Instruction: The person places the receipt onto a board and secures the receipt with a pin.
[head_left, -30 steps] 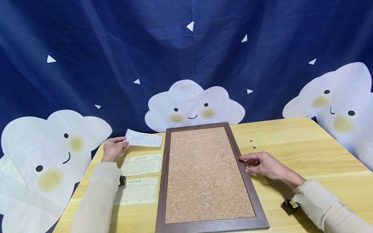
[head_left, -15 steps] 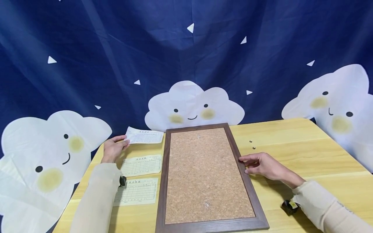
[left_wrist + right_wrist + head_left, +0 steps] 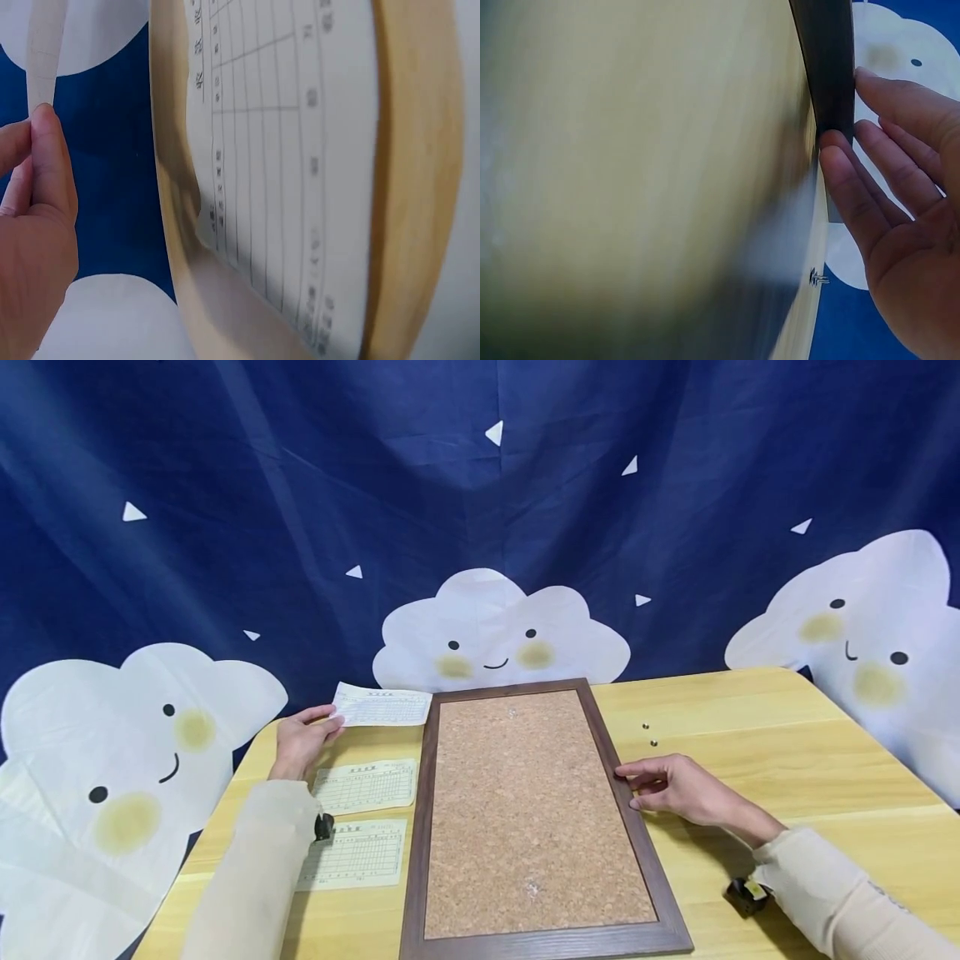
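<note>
In the head view, my left hand (image 3: 303, 742) pinches a white printed form slip (image 3: 382, 706) by its left edge, between thumb and fingers. The slip is raised at the far left, its right end reaching the corner of a cork board (image 3: 536, 810) with a dark wooden frame. In the left wrist view the same slip (image 3: 45, 52) appears nearly edge-on above the fingertips. My right hand (image 3: 693, 789) touches the frame's right edge with extended fingertips; in the right wrist view, thumb and fingers lie against the dark frame (image 3: 829, 67).
Two more form slips, a middle one (image 3: 365, 787) and a nearer one (image 3: 356, 856), lie on the wooden table (image 3: 825, 760) left of the board. Small metal tacks (image 3: 654, 743) sit right of the board. A dark blue cloud-print curtain (image 3: 525, 510) hangs behind.
My left hand has moved slightly right with the pinched slip, whose right end has shifted over to the frame's far left corner. My right hand stays at the frame's edge.
</note>
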{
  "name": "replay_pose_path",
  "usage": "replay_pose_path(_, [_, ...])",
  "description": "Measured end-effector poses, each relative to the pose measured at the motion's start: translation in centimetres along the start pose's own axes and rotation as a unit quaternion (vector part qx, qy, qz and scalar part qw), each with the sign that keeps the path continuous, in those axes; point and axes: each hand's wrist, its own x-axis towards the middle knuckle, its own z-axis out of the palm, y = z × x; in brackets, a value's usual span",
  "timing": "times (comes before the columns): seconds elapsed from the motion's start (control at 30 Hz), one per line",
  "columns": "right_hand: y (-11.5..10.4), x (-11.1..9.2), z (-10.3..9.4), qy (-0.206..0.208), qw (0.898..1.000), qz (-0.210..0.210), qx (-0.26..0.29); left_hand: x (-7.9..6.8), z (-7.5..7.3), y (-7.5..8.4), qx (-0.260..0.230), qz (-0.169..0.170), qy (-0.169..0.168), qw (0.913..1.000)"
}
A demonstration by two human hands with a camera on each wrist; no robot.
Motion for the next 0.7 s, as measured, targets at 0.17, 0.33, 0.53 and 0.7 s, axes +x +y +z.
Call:
replay_pose_path(0.17, [0.1,0.1,0.0,-0.007,1.000,-0.004,0.002,-0.3,0.3,0.0,-0.018,-0.007,0.000,0.9998])
replay_pose_path(0.33, [-0.1,0.4,-0.3,-0.008,1.000,-0.015,-0.009,-0.6,0.4,0.4,-0.032,-0.020,-0.020,0.9991])
replay_pose_path(0.53, [-0.4,1.2,-0.5,0.005,0.999,-0.013,-0.032,-0.7,0.7,0.7,-0.026,-0.019,-0.031,0.9990])
replay_pose_path(0.7, [-0.5,1.9,-0.7,0.024,0.999,-0.004,-0.046,-0.8,1.2,0.7,-0.039,-0.012,-0.030,0.9987])
